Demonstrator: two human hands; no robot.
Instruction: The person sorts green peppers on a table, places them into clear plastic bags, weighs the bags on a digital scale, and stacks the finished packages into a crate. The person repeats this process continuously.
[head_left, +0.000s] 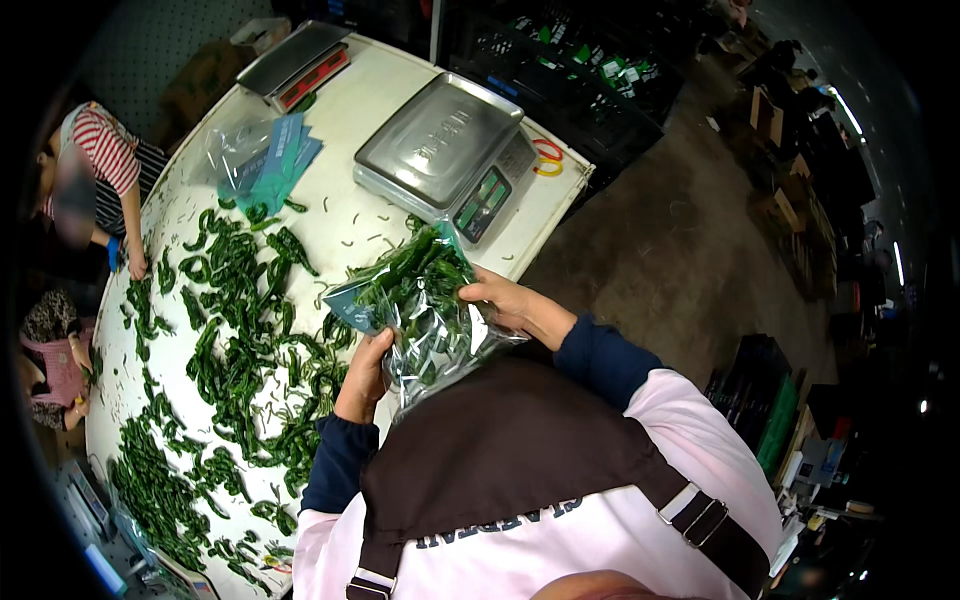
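Between my two hands is a clear plastic bag (439, 307) filled with green peppers, held in front of my apron near the table's edge. My left hand (366, 375) grips its left side, with the thumb on the plastic. The right side of the bag is in my right hand (499, 300), thumb on top. Loose wrinkled green peppers (232, 360) lie spread over the white table (330, 184) to the left. Just beyond the bag stands a digital scale (450, 142) with a bare steel pan.
A second scale (296, 64) and a pile of flat printed bags (274, 161) are at the far side. Scissors (549, 159) with red and yellow handles lie beside the nearer scale. Two people work along the left edge. Dark crates (577, 67) stand behind the table.
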